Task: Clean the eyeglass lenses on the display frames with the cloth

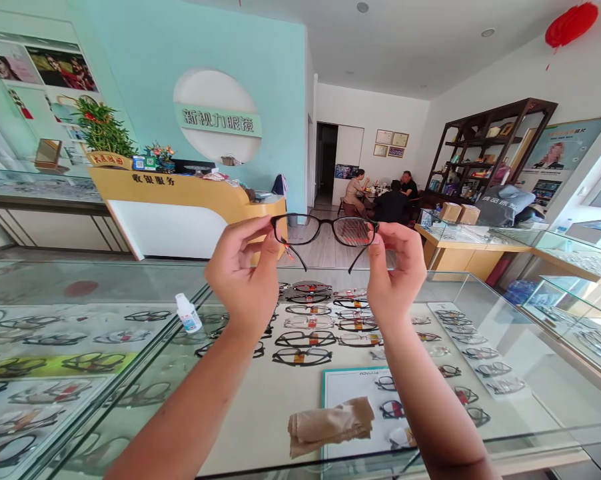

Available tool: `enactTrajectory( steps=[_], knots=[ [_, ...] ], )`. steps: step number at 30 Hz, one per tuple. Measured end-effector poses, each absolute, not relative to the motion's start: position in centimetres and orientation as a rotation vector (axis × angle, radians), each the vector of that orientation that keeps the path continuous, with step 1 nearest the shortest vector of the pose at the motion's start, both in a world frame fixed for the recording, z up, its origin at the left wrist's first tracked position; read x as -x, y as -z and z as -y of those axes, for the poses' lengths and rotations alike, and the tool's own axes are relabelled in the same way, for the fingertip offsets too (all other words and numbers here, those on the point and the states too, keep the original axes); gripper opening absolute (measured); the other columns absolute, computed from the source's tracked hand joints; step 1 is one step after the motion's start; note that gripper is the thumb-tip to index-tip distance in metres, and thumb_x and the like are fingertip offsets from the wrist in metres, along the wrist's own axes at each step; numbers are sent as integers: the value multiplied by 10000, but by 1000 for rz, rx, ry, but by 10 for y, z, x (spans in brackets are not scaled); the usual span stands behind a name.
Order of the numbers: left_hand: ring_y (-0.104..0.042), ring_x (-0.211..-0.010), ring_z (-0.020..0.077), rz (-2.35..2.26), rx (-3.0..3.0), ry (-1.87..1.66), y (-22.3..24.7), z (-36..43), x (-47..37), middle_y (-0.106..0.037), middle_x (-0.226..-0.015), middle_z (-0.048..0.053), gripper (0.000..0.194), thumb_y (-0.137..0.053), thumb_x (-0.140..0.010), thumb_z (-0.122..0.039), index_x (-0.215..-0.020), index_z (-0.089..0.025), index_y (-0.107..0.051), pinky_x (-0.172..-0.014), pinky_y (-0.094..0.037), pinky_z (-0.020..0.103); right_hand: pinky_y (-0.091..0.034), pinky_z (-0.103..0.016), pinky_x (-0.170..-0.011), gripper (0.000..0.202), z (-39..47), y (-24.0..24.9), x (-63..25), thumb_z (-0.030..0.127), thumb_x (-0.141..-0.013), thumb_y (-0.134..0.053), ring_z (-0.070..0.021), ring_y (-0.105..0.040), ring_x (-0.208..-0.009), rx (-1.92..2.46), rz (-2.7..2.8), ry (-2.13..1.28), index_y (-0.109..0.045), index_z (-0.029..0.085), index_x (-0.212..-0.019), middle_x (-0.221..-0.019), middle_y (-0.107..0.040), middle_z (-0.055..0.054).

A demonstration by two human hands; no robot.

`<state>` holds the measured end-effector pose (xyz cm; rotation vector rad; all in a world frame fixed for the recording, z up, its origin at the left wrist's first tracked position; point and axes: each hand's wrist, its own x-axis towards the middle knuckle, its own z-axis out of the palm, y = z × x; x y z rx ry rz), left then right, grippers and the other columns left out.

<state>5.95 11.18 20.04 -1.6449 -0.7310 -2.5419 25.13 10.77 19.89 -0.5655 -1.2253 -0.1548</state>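
A pair of black-framed eyeglasses (pixel 325 231) is held up level above the glass display case. My left hand (pixel 245 273) pinches its left end between thumb and fingers, and my right hand (pixel 394 270) pinches the right end. Both temples hang unfolded below the frame, and a small red tag shows near the left one. Printed red marks are visible on the right lens. On the glass top below lie a crumpled beige cloth (pixel 330 425) and, left of my left forearm, a small white bottle (pixel 187 313) standing upright.
Rows of eyeglasses (pixel 303 357) lie inside the glass case (pixel 260 413). Beyond it stand a yellow and white counter (pixel 180 213), people seated at a far table, a dark wooden shelf (pixel 480 157) and more display cases (pixel 575 250) at right.
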Motion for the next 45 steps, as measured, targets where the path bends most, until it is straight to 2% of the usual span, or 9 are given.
enactTrajectory(
  steps=[4,8,13,18,22,27,38,45],
  knots=[
    [-741,-962,173,747,1685,2527,-200,-113,-59,-751,-1088,34,168,-821,-987,-220,-1142,-285,-816,-762,-670,351,-601,-383,-844,92,-110,-201,-253,283,-1076,-645,-228,-713,-1081,558,1233,155,-721,285,-1127,-1118,-741,-58],
    [-746,-980,179,774,1783,2493,-198,-115,-58,-738,-1072,36,184,-798,-1001,-254,-1184,-267,-784,-822,-673,364,-598,-372,-824,89,-112,-201,-255,286,-1074,-643,-213,-708,-1007,571,1216,143,-722,281,-1117,-1080,-730,-51],
    [-733,-1115,227,768,1887,2368,-197,-117,-56,-714,-1211,70,434,-856,-920,-280,-1328,-283,-709,-916,-655,396,-599,-355,-804,101,-113,-199,-255,281,-1057,-658,-200,-723,-989,571,1217,86,-715,277,-1140,-1098,-736,-50],
    [-698,-1238,270,817,1910,2244,-198,-115,-55,-665,-1389,107,547,-860,-912,-351,-1414,-295,-652,-967,-639,421,-623,-383,-839,240,-114,-198,-253,284,-1004,-697,-232,-722,-1116,592,1272,35,-675,297,-1243,-1216,-728,-70],
    [-696,-1250,277,811,1900,2259,-198,-116,-55,-654,-1389,109,584,-894,-892,-427,-1404,-301,-643,-965,-643,415,-631,-415,-900,382,-113,-198,-251,294,-974,-753,-259,-699,-1209,582,1328,77,-643,314,-1340,-1289,-705,-86],
    [-705,-1236,271,774,1873,2300,-196,-120,-53,-670,-1363,107,613,-945,-855,-413,-1380,-288,-655,-959,-639,401,-632,-450,-942,534,-111,-197,-248,355,-951,-818,-285,-661,-1277,578,1377,118,-606,341,-1440,-1352,-672,-94],
    [-714,-1246,287,764,1849,2267,-194,-127,-50,-682,-1363,95,656,-967,-835,-434,-1395,-327,-643,-932,-658,432,-654,-472,-918,490,-115,-194,-249,385,-974,-804,-285,-677,-1244,614,1390,154,-584,337,-1408,-1313,-665,-89],
    [-712,-1249,284,754,1847,2237,-193,-129,-50,-677,-1365,100,663,-967,-840,-424,-1398,-310,-627,-931,-661,436,-642,-476,-932,501,-115,-194,-249,358,-954,-819,-284,-674,-1257,613,1381,147,-592,340,-1400,-1324,-669,-81]
  ],
)
